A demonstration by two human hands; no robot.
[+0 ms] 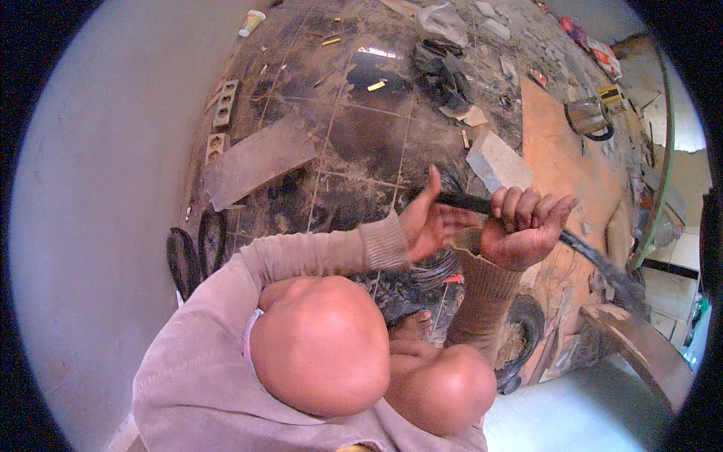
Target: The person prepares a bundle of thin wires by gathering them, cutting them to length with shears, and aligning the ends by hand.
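Now gripping a black bundle of strands (pixel 468 202) in the right hand (pixel 520 230), with fingers (pixel 520 205) curled tight around it, above the tiled floor (pixel 365 147), with a pale block (pixel 498 162) beyond. Holding the left hand (pixel 428 227) unclenched alongside, with thumb (pixel 434 183) spread wide, hard to tell whether touching the bundle

It's a taupe sweatshirt (pixel 188 331), long in the sleeve (pixel 309 258), ribbed at the cuffs (pixel 385 241), and there, bare knees (pixel 320 346) and a bare foot (pixel 413 327)!
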